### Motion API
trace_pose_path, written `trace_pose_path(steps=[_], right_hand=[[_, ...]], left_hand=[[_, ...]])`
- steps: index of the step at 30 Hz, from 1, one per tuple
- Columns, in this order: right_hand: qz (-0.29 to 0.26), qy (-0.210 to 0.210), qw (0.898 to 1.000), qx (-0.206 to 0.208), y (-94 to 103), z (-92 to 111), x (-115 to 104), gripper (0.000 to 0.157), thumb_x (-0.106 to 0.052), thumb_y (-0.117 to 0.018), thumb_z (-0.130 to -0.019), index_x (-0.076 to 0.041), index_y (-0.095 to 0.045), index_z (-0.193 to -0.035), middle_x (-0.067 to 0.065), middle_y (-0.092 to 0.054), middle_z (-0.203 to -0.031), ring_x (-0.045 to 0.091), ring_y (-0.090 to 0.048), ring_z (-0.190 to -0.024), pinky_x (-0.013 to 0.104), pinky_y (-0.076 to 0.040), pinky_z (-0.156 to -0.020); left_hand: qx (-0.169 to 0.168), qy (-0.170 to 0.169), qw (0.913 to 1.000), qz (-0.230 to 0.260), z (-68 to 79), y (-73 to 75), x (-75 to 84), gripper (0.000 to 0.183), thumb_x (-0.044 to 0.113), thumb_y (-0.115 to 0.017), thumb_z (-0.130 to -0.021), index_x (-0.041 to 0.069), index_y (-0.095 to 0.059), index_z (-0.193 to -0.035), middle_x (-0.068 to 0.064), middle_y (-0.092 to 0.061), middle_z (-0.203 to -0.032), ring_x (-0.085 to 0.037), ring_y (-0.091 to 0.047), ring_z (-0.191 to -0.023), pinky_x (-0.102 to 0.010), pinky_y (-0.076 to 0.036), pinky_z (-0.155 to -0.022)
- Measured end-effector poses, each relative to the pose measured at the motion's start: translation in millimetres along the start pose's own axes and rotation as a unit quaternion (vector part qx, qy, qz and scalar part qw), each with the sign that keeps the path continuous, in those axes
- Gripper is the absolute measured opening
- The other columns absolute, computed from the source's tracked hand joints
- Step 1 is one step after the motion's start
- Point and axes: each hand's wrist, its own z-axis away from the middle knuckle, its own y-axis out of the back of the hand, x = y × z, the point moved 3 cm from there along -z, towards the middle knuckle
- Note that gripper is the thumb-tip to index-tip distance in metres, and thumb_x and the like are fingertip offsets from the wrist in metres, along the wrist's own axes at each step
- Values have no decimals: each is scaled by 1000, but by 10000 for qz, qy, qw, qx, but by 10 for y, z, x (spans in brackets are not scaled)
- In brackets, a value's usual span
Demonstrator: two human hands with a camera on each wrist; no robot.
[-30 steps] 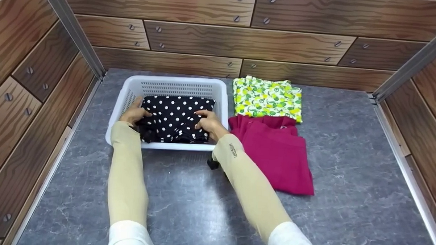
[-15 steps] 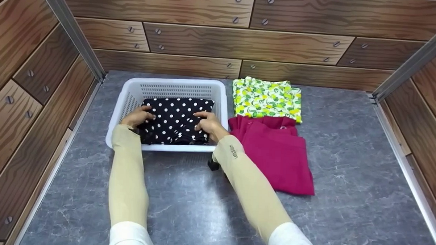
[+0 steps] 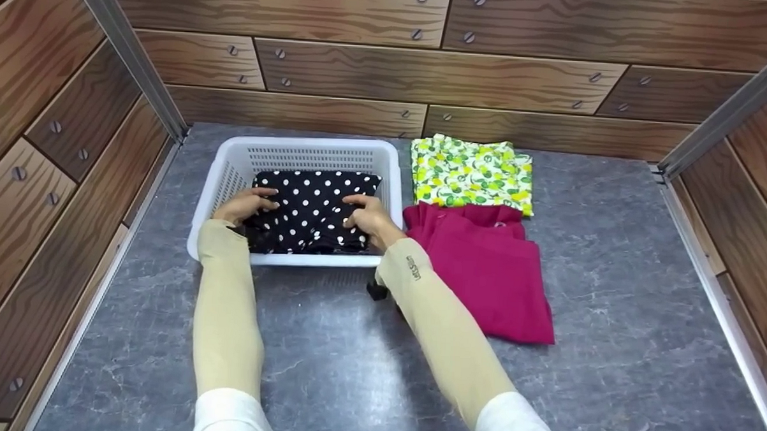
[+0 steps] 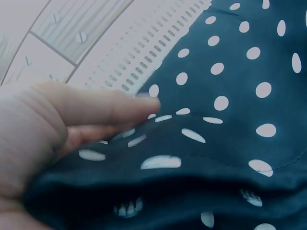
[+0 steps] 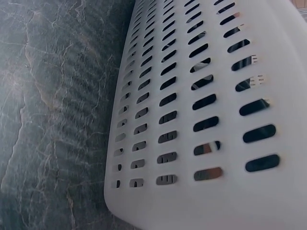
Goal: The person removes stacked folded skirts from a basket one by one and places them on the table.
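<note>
A folded black garment with white polka dots (image 3: 310,200) lies in a white slotted plastic basket (image 3: 394,177). My left hand (image 3: 243,205) reaches in at the left and rests its extended fingers on top of the cloth. In the left wrist view, these straight fingers (image 4: 110,106) lie along the dotted fabric, while a deep fold bulges below them and covers part of the hand. On the right side of the garment, my right hand (image 3: 372,218) touches the cloth with its index finger and thumb apart. The right wrist view shows mostly the basket's outer wall (image 5: 230,201).
Right of the basket lies a folded magenta garment (image 3: 490,276), its upper left close to the basket wall. Behind it is a folded lemon-print cloth (image 3: 468,174). Wood-patterned panels (image 3: 439,77) enclose the grey marbled surface (image 3: 327,354) on three sides.
My left hand has come up from the garment's left edge and shifted slightly right, onto the cloth's top. The right hand, the basket and the other folded pieces keep their places.
</note>
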Motion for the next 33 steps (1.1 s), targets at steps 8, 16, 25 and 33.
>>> trace_pose_path(steps=[8, 16, 25, 33], right_hand=[[104, 239, 9997, -24, -30, 5, -26, 66, 21, -62, -76, 0, -60, -138, 18, -45, -152, 24, -47, -119, 29, -52, -91], [-348, 413, 9985, -3, 35, 15, -106, 67, 23, -60, -76, 0, -60, -139, 18, -47, -149, 22, -50, -115, 30, -53, -91], [-819, 723, 9939, -115, 290, 71, -306, 64, 24, -58, -76, 3, -61, -136, 19, -53, -138, 21, -56, -101, 29, -56, -83], [-1105, 895, 9894, -310, 604, 157, -475, 66, 24, -56, -78, 3, -57, -140, 20, -52, -136, 24, -58, -102, 27, -58, -79]], left_hand=[[-84, 32, 10000, -13, 77, 3, 59, 63, -3, -54, -95, -6, -34, -154, -2, -49, -89, -6, -50, -70, -20, -50, -61], [231, -304, 9982, -469, 109, 57, 198, 56, -7, -50, -90, -6, -47, -147, -21, -49, -135, -17, -42, -95, -22, -38, -79], [-90, -1069, 9942, -100, 260, 74, 478, 58, -7, -57, -92, -10, -43, -148, -23, -37, -154, -13, -44, -101, -14, -40, -77], [68, -1530, 9878, -267, 380, -35, 687, 68, -7, -64, -85, -2, -45, -150, -19, -35, -158, -23, -35, -132, -22, -35, -102]])
